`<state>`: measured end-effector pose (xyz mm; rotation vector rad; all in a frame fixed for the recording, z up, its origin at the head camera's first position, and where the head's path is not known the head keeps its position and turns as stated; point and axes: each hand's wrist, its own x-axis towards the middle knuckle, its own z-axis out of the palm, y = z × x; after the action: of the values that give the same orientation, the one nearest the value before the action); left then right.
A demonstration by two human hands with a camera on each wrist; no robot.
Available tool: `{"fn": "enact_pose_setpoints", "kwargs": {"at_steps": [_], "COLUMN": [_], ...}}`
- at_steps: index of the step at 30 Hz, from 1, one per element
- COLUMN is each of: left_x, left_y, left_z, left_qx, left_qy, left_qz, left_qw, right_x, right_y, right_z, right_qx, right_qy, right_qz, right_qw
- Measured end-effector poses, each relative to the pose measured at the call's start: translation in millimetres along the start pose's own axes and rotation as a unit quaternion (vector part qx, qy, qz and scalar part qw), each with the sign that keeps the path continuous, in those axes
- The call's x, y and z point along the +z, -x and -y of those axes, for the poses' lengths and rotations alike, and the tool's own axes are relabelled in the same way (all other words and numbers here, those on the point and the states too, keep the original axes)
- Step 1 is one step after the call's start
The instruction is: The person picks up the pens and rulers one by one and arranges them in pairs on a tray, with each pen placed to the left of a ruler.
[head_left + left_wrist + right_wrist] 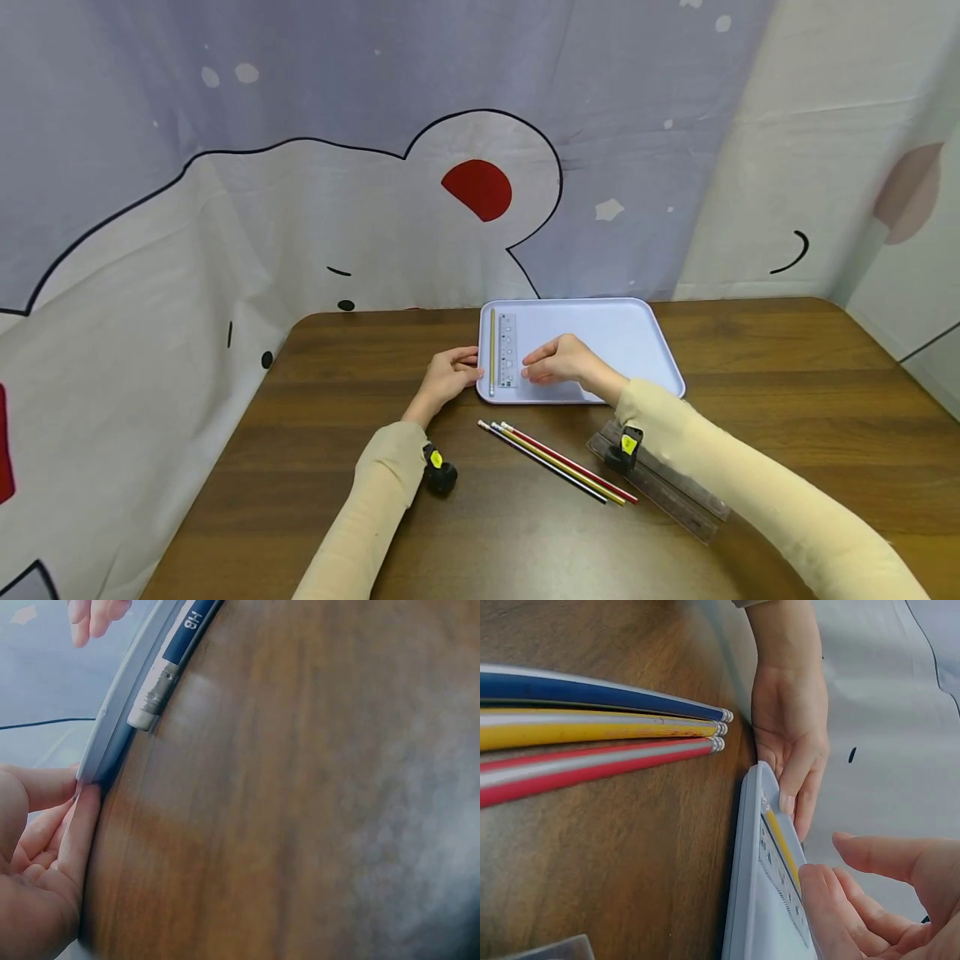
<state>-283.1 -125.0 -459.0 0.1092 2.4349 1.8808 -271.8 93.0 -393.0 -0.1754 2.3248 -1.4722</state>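
Note:
A white tray (pixel 600 333) lies at the far side of the table. My left hand (pixel 446 379) pinches its left rim, thumb on top and a finger against the underside in the left wrist view. Inside, along that left side, a yellow pencil (pixel 492 354) lies parallel to a clear ruler (pixel 507 342) with cut-out shapes. Over the tray, just right of the ruler, hovers my right hand (pixel 564 362). Its thumb and loosely bent fingers are apart in the right wrist view, with nothing between them.
Three pencils lie side by side before the tray: a dark blue pencil (pixel 542 462), a yellow pencil (pixel 607 729) and a red pencil (pixel 592 771). Clear rulers (pixel 667 500) lie on the wooden table (pixel 315 500) to their right, partly under my right forearm. A printed curtain (pixel 337 208) hangs behind.

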Motion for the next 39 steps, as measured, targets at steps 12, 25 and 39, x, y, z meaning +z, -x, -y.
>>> {"fn": "enact_pose_setpoints", "kwargs": {"at_steps": [12,25,39], "left_x": [0.8,0.9,0.2], "left_y": [-0.7,0.3,-0.9], "left_z": [1.2,1.6,3.0], "left_qx": [0.0,0.004,0.01], "left_qy": [-0.004,-0.008,-0.015], "left_qz": [0.002,-0.002,-0.001], "left_qw": [1.0,1.0,0.9998], "right_x": [1,3,4], "right_y": [6.7,14.0,21.5], "right_z": [-5,-13,-19], "right_qx": [-0.004,0.003,0.007], "right_qy": [0.011,0.004,0.007], "right_qz": [0.003,0.015,0.027], "right_qw": [0.9999,0.9999,0.9996]}}
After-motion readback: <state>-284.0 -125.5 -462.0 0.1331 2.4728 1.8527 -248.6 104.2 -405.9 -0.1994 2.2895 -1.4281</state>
